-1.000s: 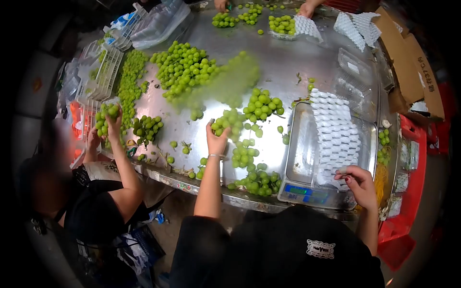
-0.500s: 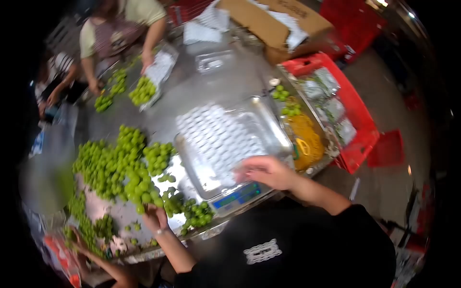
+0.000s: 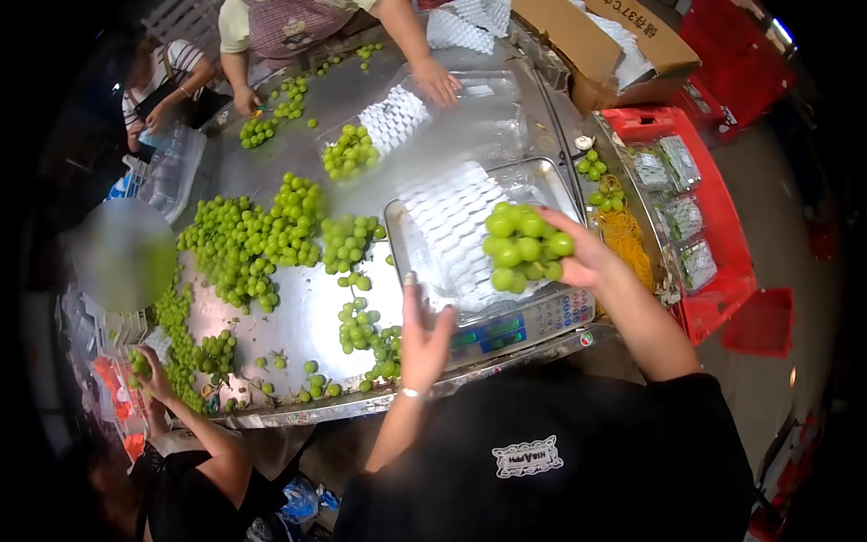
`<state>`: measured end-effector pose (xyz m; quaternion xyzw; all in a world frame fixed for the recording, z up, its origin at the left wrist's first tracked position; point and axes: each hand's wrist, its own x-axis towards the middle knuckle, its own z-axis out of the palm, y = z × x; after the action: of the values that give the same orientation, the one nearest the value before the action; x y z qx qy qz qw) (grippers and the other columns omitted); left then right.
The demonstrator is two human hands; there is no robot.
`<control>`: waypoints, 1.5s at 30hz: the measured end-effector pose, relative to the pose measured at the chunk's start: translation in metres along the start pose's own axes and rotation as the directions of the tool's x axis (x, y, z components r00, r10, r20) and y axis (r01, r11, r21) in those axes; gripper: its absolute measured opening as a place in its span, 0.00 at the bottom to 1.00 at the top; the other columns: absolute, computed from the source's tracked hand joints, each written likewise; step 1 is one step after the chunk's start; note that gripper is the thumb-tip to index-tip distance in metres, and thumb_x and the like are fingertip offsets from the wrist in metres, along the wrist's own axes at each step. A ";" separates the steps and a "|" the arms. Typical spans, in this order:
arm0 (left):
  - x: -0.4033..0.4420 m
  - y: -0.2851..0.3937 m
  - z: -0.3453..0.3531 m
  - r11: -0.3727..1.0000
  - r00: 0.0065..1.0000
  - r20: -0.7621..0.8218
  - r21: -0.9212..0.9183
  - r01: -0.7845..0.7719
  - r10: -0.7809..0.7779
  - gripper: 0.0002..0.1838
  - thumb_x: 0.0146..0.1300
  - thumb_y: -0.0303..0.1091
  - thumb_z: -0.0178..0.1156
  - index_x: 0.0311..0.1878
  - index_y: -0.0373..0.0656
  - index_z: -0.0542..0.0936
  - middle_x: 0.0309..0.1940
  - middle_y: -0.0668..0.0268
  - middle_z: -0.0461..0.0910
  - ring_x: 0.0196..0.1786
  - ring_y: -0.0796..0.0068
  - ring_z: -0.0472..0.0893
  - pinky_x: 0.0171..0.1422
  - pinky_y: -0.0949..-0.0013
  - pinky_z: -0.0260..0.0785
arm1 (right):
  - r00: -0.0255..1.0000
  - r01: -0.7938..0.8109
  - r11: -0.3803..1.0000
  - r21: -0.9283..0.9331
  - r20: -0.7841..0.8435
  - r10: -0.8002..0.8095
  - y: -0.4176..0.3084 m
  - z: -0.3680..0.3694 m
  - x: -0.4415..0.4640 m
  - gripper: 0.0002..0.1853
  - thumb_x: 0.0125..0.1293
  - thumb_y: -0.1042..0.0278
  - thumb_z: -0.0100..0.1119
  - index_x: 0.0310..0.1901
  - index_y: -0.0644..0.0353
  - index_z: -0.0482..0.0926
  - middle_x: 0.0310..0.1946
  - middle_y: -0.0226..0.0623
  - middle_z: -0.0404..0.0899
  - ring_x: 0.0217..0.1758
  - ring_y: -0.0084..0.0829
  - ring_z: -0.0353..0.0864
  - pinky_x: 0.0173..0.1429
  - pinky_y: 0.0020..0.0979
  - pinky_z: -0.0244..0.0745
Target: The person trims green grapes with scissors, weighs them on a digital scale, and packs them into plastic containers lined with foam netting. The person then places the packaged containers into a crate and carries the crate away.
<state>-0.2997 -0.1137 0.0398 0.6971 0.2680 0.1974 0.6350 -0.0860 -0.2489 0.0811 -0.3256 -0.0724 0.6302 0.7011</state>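
Note:
A bunch of green grapes [image 3: 519,248] is in my right hand [image 3: 582,253], its fingers closed on the bunch's right side. The bunch is over the right part of a white padded sheet [image 3: 447,203]. This sheet lies on the metal tray [image 3: 562,185] of a weighing scale [image 3: 533,325]. At the tray's front left corner, my left hand [image 3: 426,348] has its fingers apart and holds nothing. Whether its fingertips touch the tray's edge, I cannot tell. Left of the scale is a large heap of green grapes [image 3: 239,244], with smaller bunches [image 3: 359,327] nearer my left hand.
Across the table a co-worker's hand [image 3: 436,83] rests by clear plastic boxes [image 3: 488,126]. Another person's hand [image 3: 155,375] is at the left, holding grapes. Yellow rubber bands [image 3: 628,244] and a red crate [image 3: 722,262] with packed boxes stand on the right.
My left hand has moved right from the grapes to the tray. A bunch of grapes is now in my right hand, which was empty over the tray. The view has shifted.

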 end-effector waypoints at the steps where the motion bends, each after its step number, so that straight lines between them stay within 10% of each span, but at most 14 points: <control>1: 0.000 -0.001 0.010 1.000 1.000 0.003 0.000 0.010 -0.010 0.35 0.58 0.24 0.52 0.66 0.38 0.46 0.66 0.54 0.49 0.67 0.62 0.53 0.66 0.64 0.50 | 0.998 -0.061 0.990 -0.130 -0.036 0.056 0.001 -0.001 0.012 0.24 0.63 0.52 0.47 0.53 0.62 0.65 0.49 0.43 0.70 0.53 0.35 0.70 0.56 0.38 0.67; 7: -0.001 -0.023 0.029 0.971 1.000 0.009 0.236 -0.030 0.029 0.30 0.58 0.24 0.48 0.63 0.32 0.51 0.64 0.48 0.53 0.67 0.59 0.54 0.66 0.66 0.51 | 0.963 -0.043 0.402 -0.915 -0.144 -0.226 0.035 -0.003 0.046 0.28 0.64 0.55 0.47 0.60 0.65 0.58 0.55 0.43 0.66 0.59 0.31 0.63 0.60 0.29 0.59; 9: -0.002 -0.020 0.032 0.934 0.993 0.000 0.340 -0.109 0.116 0.27 0.58 0.26 0.49 0.61 0.31 0.56 0.62 0.46 0.55 0.67 0.56 0.54 0.67 0.65 0.49 | 0.948 -0.045 0.542 -0.839 -0.207 -0.241 0.036 0.000 0.034 0.31 0.65 0.53 0.44 0.62 0.67 0.54 0.62 0.48 0.56 0.66 0.36 0.55 0.66 0.30 0.49; 14: 0.005 -0.022 0.011 0.961 0.982 0.074 0.205 -0.185 0.173 0.26 0.57 0.27 0.52 0.60 0.34 0.60 0.63 0.50 0.56 0.65 0.56 0.58 0.66 0.67 0.51 | 0.939 -0.098 0.232 -0.968 -0.166 -0.300 0.050 -0.008 0.038 0.28 0.67 0.55 0.38 0.63 0.66 0.53 0.63 0.50 0.53 0.68 0.39 0.50 0.68 0.30 0.44; 17: 0.006 -0.014 -0.030 0.992 0.974 -0.204 0.101 -0.079 0.098 0.21 0.57 0.29 0.51 0.54 0.33 0.66 0.55 0.49 0.65 0.57 0.52 0.66 0.60 0.63 0.58 | 0.884 -0.025 0.051 -0.998 -0.046 -0.466 0.054 -0.038 0.026 0.26 0.68 0.58 0.37 0.62 0.66 0.55 0.62 0.49 0.56 0.66 0.39 0.53 0.67 0.31 0.46; 20: 0.005 0.007 -0.082 0.927 0.916 -0.336 0.364 -0.087 0.218 0.14 0.54 0.24 0.52 0.45 0.36 0.72 0.43 0.54 0.70 0.46 0.59 0.70 0.52 0.65 0.63 | 0.824 0.089 0.231 -0.969 -0.059 -0.564 0.046 -0.020 -0.003 0.23 0.68 0.60 0.38 0.60 0.66 0.58 0.59 0.46 0.61 0.62 0.37 0.60 0.63 0.32 0.53; 24: -0.023 0.154 -0.085 0.776 0.766 -0.127 0.084 -0.625 0.631 0.16 0.53 0.29 0.54 0.46 0.35 0.69 0.47 0.54 0.65 0.52 0.62 0.65 0.55 0.66 0.57 | 0.770 0.122 0.336 -0.934 -0.125 -0.625 0.041 -0.017 -0.022 0.21 0.67 0.62 0.39 0.58 0.65 0.62 0.56 0.42 0.65 0.57 0.34 0.66 0.58 0.33 0.61; 27: -0.038 0.197 -0.058 0.615 0.855 -0.145 -0.636 -0.466 0.498 0.21 0.54 0.37 0.54 0.48 0.33 0.68 0.51 0.55 0.65 0.55 0.60 0.64 0.60 0.62 0.53 | 0.741 0.148 0.317 -0.937 -0.108 -0.663 0.035 -0.010 -0.020 0.20 0.68 0.62 0.38 0.57 0.65 0.63 0.56 0.41 0.64 0.56 0.33 0.67 0.57 0.32 0.61; 33: -0.013 0.175 -0.037 0.133 0.571 -0.455 -0.692 -0.710 0.684 0.11 0.63 0.28 0.42 0.45 0.32 0.67 0.41 0.56 0.67 0.46 0.62 0.67 0.52 0.64 0.57 | 0.663 0.125 0.319 -0.939 -0.161 -0.732 0.031 0.007 -0.006 0.20 0.68 0.63 0.37 0.57 0.65 0.62 0.56 0.39 0.64 0.55 0.31 0.67 0.57 0.31 0.60; 34: -0.003 0.138 -0.056 0.529 0.627 -0.210 -0.377 -0.760 0.750 0.17 0.58 0.33 0.48 0.50 0.38 0.66 0.47 0.56 0.65 0.52 0.62 0.64 0.58 0.63 0.54 | 0.653 0.119 0.314 -0.942 -0.164 -0.739 0.030 0.004 -0.008 0.20 0.68 0.63 0.37 0.57 0.65 0.62 0.56 0.39 0.64 0.55 0.31 0.67 0.57 0.31 0.60; 37: 0.090 0.040 -0.139 0.859 0.835 -0.262 0.325 -0.396 0.485 0.23 0.48 0.34 0.59 0.50 0.43 0.70 0.53 0.54 0.64 0.58 0.57 0.61 0.59 0.58 0.56 | 0.586 0.089 0.309 -0.947 -0.202 -0.785 0.027 -0.004 -0.021 0.19 0.67 0.63 0.39 0.55 0.65 0.64 0.54 0.38 0.66 0.53 0.29 0.69 0.55 0.28 0.62; 39: 0.141 -0.054 -0.210 0.677 0.738 -0.553 0.714 0.180 0.388 0.21 0.47 0.30 0.58 0.48 0.40 0.71 0.56 0.49 0.62 0.58 0.51 0.61 0.60 0.55 0.56 | 0.595 0.069 0.308 -0.949 -0.208 -0.776 0.025 -0.008 -0.021 0.18 0.67 0.63 0.39 0.54 0.65 0.65 0.54 0.38 0.67 0.52 0.28 0.70 0.54 0.27 0.62; 42: 0.147 -0.130 -0.288 0.239 0.660 -0.740 0.669 0.704 0.130 0.22 0.44 0.37 0.62 0.45 0.42 0.74 0.59 0.52 0.60 0.61 0.55 0.59 0.61 0.47 0.51 | 0.619 0.062 0.325 -0.944 -0.219 -0.754 0.028 0.000 -0.013 0.16 0.67 0.66 0.40 0.52 0.66 0.68 0.52 0.38 0.68 0.48 0.28 0.71 0.50 0.26 0.64; 45: 0.128 -0.154 -0.296 0.176 0.689 -0.702 0.712 0.680 0.177 0.21 0.42 0.39 0.63 0.43 0.42 0.75 0.56 0.54 0.62 0.60 0.55 0.59 0.61 0.46 0.51 | 0.673 0.091 0.259 -0.962 -0.132 -0.728 0.031 0.012 -0.005 0.13 0.66 0.71 0.40 0.49 0.66 0.69 0.49 0.37 0.69 0.47 0.27 0.72 0.51 0.26 0.66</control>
<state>-0.4011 0.2043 -0.0871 0.7485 0.6540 0.0963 -0.0519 -0.1193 -0.2489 0.0748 -0.7847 -0.2792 0.1347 0.5368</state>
